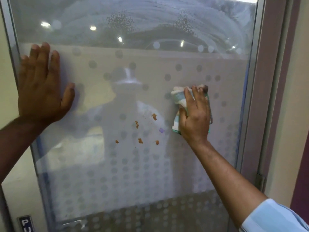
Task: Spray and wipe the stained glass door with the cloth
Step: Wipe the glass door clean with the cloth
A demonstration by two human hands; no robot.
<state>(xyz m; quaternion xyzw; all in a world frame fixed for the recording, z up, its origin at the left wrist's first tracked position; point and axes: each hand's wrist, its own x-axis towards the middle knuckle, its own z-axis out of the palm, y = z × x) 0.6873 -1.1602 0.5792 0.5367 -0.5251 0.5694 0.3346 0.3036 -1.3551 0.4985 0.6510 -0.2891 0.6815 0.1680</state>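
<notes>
The wiping is the step in hand, as far as I can judge: the person's right hand (194, 114) is clamped on a bunched striped cloth (179, 101) and presses it flat against the glass door (133, 173), over toward the door's right edge and about halfway up the pane. The left hand (41, 86) lies open, fingers spread, palm flat on the glass near the door's left edge, holding nothing; it looks to be bracing the door so it does not swing under the rubbing. No spray bottle is in sight. The upper part of the pane shows curved, hazy smears and patches of fine droplets (120, 22), which suggests that stretch has had spray and a pass of the cloth. The real dirt sits lower, near the middle of the door: a scatter of brown stains (138, 131), just beside the cloth on its left and a little below it, none of them touched by it at present. The next move, I would say, calls for dragging the cloth leftward and down across those spots with firm pressure, the crusted bits perhaps wanting several passes, while the other palm holds the door steady.
</notes>
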